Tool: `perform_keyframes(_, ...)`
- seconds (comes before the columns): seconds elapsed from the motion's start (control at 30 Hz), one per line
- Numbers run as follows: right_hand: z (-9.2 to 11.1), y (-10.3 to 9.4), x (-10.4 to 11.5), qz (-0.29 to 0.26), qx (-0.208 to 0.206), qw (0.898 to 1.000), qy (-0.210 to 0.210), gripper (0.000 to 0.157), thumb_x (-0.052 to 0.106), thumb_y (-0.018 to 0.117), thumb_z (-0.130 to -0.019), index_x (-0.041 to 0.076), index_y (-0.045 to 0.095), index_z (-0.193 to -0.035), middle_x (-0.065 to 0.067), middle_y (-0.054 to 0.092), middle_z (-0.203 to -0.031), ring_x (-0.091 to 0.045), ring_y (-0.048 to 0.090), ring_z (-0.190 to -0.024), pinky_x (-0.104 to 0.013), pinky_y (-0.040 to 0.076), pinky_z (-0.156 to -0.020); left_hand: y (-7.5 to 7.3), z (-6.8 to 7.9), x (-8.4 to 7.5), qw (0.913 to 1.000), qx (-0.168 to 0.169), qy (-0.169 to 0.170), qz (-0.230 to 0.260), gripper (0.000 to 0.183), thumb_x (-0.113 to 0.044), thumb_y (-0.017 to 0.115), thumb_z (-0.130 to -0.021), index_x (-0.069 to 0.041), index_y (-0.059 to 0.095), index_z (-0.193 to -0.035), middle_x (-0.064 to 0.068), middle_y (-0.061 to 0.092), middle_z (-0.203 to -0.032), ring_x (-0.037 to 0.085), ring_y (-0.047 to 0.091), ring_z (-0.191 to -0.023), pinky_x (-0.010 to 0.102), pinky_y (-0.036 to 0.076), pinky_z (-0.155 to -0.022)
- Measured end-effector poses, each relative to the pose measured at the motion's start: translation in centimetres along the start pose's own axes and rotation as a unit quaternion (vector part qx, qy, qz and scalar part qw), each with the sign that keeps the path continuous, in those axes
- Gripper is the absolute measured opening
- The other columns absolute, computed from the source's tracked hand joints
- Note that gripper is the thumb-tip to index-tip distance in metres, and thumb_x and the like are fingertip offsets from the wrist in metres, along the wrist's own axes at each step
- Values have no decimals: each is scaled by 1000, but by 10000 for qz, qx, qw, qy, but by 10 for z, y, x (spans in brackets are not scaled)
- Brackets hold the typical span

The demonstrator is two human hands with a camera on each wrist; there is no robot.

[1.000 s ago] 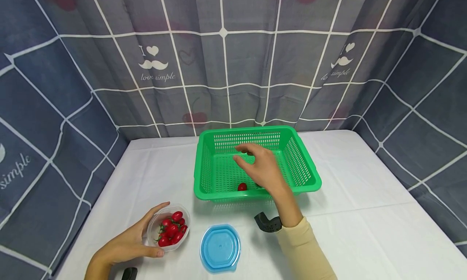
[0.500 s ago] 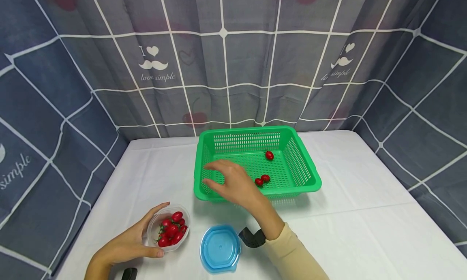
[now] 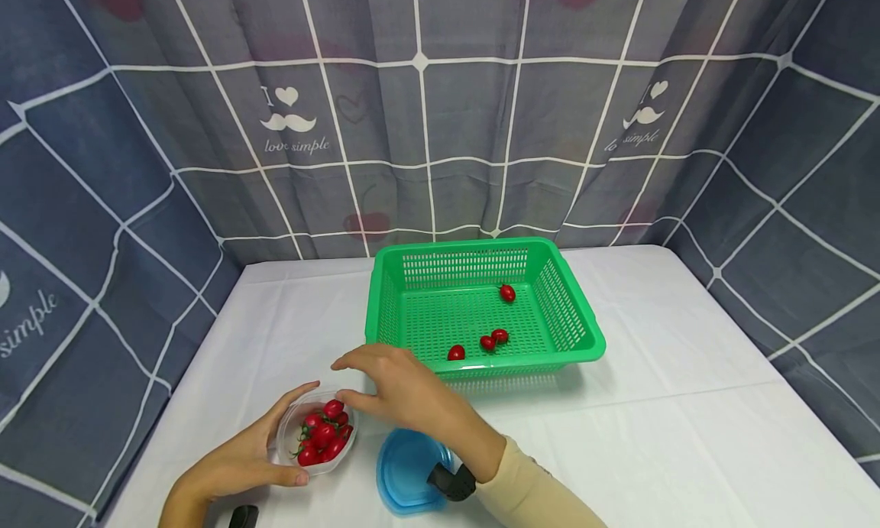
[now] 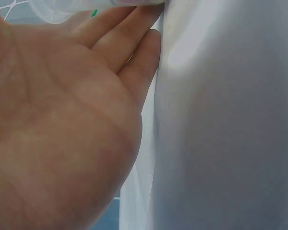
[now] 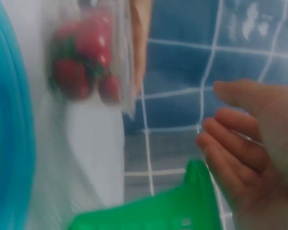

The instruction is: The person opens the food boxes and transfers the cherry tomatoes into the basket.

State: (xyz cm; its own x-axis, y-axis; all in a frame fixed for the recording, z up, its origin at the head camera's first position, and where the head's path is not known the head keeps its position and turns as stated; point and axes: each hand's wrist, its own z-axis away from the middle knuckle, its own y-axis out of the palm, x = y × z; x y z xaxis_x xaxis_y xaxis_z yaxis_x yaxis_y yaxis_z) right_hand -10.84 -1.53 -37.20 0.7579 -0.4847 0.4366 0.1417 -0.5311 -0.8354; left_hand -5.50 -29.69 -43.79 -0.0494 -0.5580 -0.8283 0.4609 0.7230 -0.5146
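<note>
Grid curtain [image 3: 474,115] behind white bench [image 3: 660,429]. Left hand [image 3: 241,461] holds tub [image 3: 290,430] of tomatoes [image 3: 323,435]; right hand [image 3: 402,384] near tub rim, grip wide, seemingly bare. Four tomatoes in basket [image 3: 426,314]. Best: steady tub, pinch single tomato lightly.

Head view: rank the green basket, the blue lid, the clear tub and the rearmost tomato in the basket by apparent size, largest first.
1. Green basket
2. Blue lid and clear tub: too alike to rank, and the lid is partly hidden
3. Rearmost tomato
</note>
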Motion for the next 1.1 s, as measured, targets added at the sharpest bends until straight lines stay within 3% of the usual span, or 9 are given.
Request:
perform_keyframes(0.13, 0, 16, 10, 153, 222, 9991, -331, 36, 36, 71, -98, 18, 71, -130, 8, 71, -128, -6, 63, -122, -24, 51, -104, 0, 1, 1, 10000, -14, 67, 16, 104, -25, 86, -82, -35, 21, -162, 15, 25, -167, 43, 22, -148, 84, 29, -103)
perform_keyframes(0.3, 0, 34, 18, 240, 437, 9972, -564, 32, 34, 72, -98, 18, 73, -126, 8, 73, -120, 0, 65, -111, -11, 50, -95, 0, 1, 2, 9998, 26, 196, -34, 105, -21, 85, -83, -34, 18, -163, 16, 24, -167, 42, 20, -149, 86, 27, -100)
perform_keyframes(0.4, 0, 41, 20, 367, 510, 9962, -604, 31, 34, 72, -98, 18, 74, -125, 9, 74, -115, 4, 64, -103, -7, 49, -87, -1, 1, 3, 9997, 42, 230, -39, 107, -21, 85, -83, -32, 17, -164, 15, 25, -167, 13, 24, -150, 86, 26, -101)
perform_keyframes(0.47, 0, 46, 20, 514, 525, 9954, -611, 31, 33, 74, -97, 18, 74, -123, 10, 74, -112, 5, 64, -99, -6, 48, -84, -1, 1, 4, 9997, 33, 257, -36, 107, -21, 86, -83, -31, 17, -164, 14, 27, -167, -8, 24, -141, 85, 27, -101)
perform_keyframes(0.53, 0, 50, 20, 595, 535, 9949, -608, 29, 32, 76, -95, 18, 75, -120, 10, 74, -110, 5, 63, -97, -5, 48, -83, -1, 1, 4, 9996, 28, 281, -1, 107, -22, 86, -83, -31, 17, -164, 13, 27, -166, -21, 23, -131, 85, 26, -102)
perform_keyframes(1.0, 0, 60, 23, 838, 560, 9938, -459, 20, 28, 77, -94, 21, 78, -112, 13, 74, -102, 3, 61, -93, -7, 47, -81, -3, 0, 4, 9991, -17, 416, -114, 107, -19, 86, -82, -33, 19, -164, 11, 32, -163, -15, 30, -134, 80, 31, -103)
perform_keyframes(1.1, -1, 65, 25, 970, 529, 9930, -408, 17, 29, 78, -93, 24, 78, -109, 16, 73, -99, 4, 59, -90, -7, 46, -77, -2, 1, 6, 9989, -39, 463, -109, 106, -18, 86, -82, -31, 19, -164, 10, 31, -164, -15, 31, -135, 52, 40, -114)
